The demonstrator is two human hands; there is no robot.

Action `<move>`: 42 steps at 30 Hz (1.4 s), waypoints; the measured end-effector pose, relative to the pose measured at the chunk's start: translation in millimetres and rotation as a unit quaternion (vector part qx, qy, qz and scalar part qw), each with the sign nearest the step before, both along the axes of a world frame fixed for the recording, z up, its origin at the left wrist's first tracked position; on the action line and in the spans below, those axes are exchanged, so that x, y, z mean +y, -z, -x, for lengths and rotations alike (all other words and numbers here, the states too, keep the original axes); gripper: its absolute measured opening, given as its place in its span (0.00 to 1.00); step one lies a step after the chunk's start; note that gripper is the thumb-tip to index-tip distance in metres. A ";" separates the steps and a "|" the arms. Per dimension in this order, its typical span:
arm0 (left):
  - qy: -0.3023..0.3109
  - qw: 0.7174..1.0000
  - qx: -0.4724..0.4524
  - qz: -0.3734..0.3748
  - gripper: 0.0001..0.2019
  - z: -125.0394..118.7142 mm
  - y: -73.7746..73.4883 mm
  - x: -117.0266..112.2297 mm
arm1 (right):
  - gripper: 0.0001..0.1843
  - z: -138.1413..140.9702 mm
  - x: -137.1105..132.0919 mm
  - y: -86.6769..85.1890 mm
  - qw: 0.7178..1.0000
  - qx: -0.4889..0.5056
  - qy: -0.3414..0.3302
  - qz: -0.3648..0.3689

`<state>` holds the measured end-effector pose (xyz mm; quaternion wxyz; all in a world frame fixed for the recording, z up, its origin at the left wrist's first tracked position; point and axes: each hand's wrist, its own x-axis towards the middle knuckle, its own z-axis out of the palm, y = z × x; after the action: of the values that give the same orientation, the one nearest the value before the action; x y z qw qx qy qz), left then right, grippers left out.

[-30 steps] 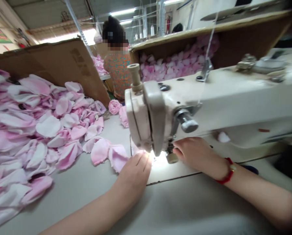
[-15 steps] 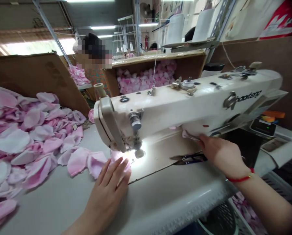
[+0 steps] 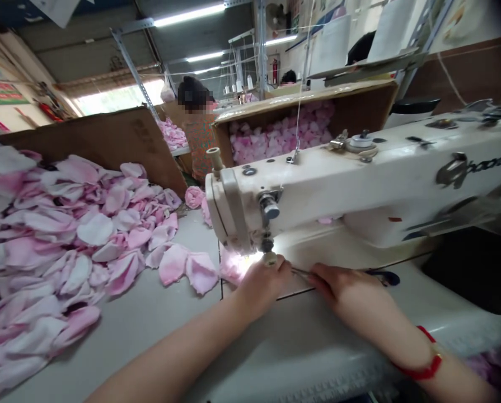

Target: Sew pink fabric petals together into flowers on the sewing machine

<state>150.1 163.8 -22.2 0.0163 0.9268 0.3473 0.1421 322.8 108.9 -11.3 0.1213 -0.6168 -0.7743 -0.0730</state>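
The sewing machine (image 3: 309, 184) stands before me, its lamp lighting the needle area. Just right of the needle, my left hand (image 3: 265, 282) is closed, its fingertips pinched at one end of a thin dark strip-like thing (image 3: 301, 272). My right hand (image 3: 346, 285) grips the other end; its kind cannot be made out. Pink fabric (image 3: 233, 266) lies under the needle area, partly behind my left hand. Past my right hand shows a dark blue handle of thread snips (image 3: 387, 277), the rest hidden. Joined pink petals (image 3: 187, 268) trail to the left.
A large heap of pink and white fabric petals (image 3: 94, 226) covers the table's left side, against a cardboard panel (image 3: 99, 145). Behind the machine, a cardboard box (image 3: 359, 109) holds pink pieces. A person (image 3: 202, 134) is further back. White thread cones (image 3: 329, 50) stand above.
My left hand has left the fabric by the needle, moved right and closed. My right hand has come nearer to it from beneath the machine arm. The view has turned left.
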 end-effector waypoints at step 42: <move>-0.108 0.938 -0.247 0.217 0.12 78.9 -49.9 -66.7 | 0.13 24.3 -22.1 -13.1 0.962 0.204 -0.168 0.073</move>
<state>71.2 97.1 27.7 0.2863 0.7934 0.4531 0.2885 298.5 86.8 1.8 0.2418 -0.4871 -0.8287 0.1324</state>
